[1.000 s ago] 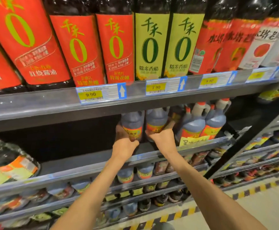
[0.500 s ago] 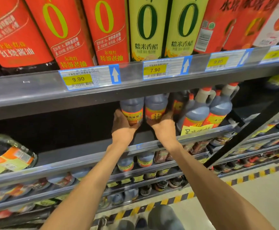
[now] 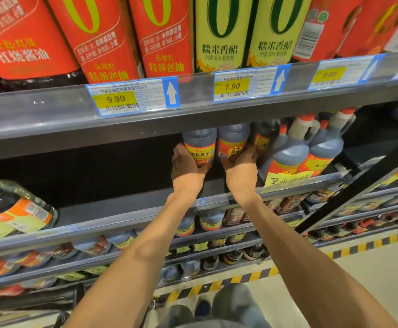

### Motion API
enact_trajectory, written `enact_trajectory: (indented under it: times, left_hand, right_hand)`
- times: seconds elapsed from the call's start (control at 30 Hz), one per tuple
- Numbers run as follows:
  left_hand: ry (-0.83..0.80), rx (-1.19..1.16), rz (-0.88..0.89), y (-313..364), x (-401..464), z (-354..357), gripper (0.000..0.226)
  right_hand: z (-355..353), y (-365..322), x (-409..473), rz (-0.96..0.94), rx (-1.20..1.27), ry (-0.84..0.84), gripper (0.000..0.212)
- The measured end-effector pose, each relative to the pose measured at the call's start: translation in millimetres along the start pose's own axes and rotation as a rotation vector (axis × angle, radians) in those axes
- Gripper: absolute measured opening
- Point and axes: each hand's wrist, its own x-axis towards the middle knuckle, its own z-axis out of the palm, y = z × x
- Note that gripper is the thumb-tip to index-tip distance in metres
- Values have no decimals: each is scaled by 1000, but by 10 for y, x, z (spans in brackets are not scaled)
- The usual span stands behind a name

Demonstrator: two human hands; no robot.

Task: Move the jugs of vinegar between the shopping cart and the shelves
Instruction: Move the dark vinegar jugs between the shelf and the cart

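Two dark vinegar jugs with orange labels stand side by side on the middle shelf [image 3: 131, 216], deep under the upper shelf. My left hand [image 3: 186, 169] grips the lower part of the left jug [image 3: 200, 143]. My right hand [image 3: 240, 169] grips the lower part of the right jug [image 3: 233, 140]. The tops of both jugs are hidden behind the upper shelf's front rail. More vinegar jugs [image 3: 311, 147] with orange caps and handles stand just to the right of my right hand.
The upper shelf [image 3: 51, 114] carries tall red and green bottles and price tags. A wrapped pack of bottles [image 3: 11, 209] lies at the left of the middle shelf, with a dark gap between it and my hands. A black diagonal bar [image 3: 359, 183] crosses at right. Lower shelves hold small bottles.
Both hands have pushed the two jugs further back onto the shelf. The camera has tilted down and come closer to the shelf.
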Motion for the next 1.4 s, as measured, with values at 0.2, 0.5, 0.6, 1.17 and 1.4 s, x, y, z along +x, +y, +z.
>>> enact_trajectory:
  times: [0.2,0.5,0.6,1.17,1.4]
  left_hand:
    - [-12,-24,-19,4,7,34,83]
    - [13,33,-41,21,8,34,93]
    - [-51,6,-55,-28,48,30,95]
    - [-90,18,-73,-76,84,53,93]
    - [-96,21,-74,-69,84,49,90]
  right_hand:
    - [-3,-13,5,21,19,10,81]
    - [12,-15,19,-15,-72,8,77]
    - [7,-2,17,-8,-54,14,78]
    - [-36,-24,54,-24,-245,5,85]
    - [-33,13,50,-80,-283,42,87]
